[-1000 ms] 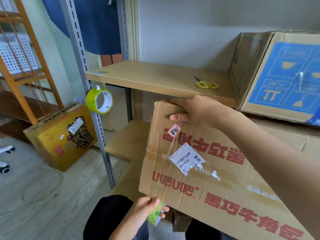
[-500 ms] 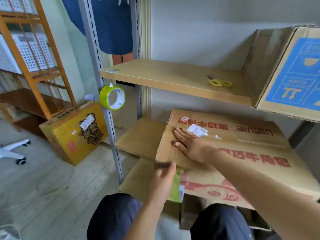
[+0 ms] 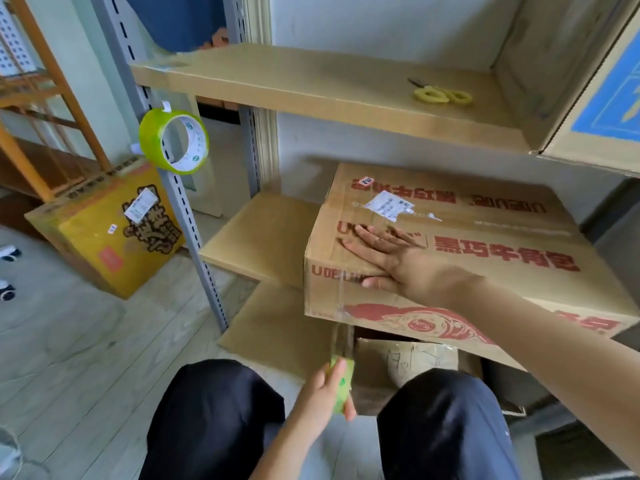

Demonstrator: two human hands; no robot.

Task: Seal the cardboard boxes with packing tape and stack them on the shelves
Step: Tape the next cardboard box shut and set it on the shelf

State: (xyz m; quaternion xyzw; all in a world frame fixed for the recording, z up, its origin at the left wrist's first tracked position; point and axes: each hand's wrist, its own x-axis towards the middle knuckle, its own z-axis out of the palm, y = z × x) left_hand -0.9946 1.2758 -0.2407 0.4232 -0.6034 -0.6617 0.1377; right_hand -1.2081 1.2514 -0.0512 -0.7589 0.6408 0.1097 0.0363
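Observation:
A brown cardboard box with red print [image 3: 491, 237] lies flat on the middle shelf [image 3: 256, 237], its near end sticking out past the shelf edge. My right hand [image 3: 384, 258] presses flat on the box top near its front left corner, fingers spread. Below the box, between my knees, my left hand [image 3: 325, 393] grips a green tape roll [image 3: 343, 382]. A clear strip of tape [image 3: 341, 327] runs from the roll up over the box's front edge.
A second green tape roll [image 3: 173, 142] hangs on the grey shelf upright. Yellow scissors [image 3: 441, 95] lie on the upper shelf [image 3: 311, 84] beside a blue-printed box [image 3: 602, 98]. A yellow box [image 3: 110, 226] stands on the floor at left. An orange wooden rack [image 3: 41, 98] is behind it.
The box went from tilted in my hands to flat on the middle shelf. My right hand slid toward the front edge. My left hand pulled the tape roll down, stretching tape.

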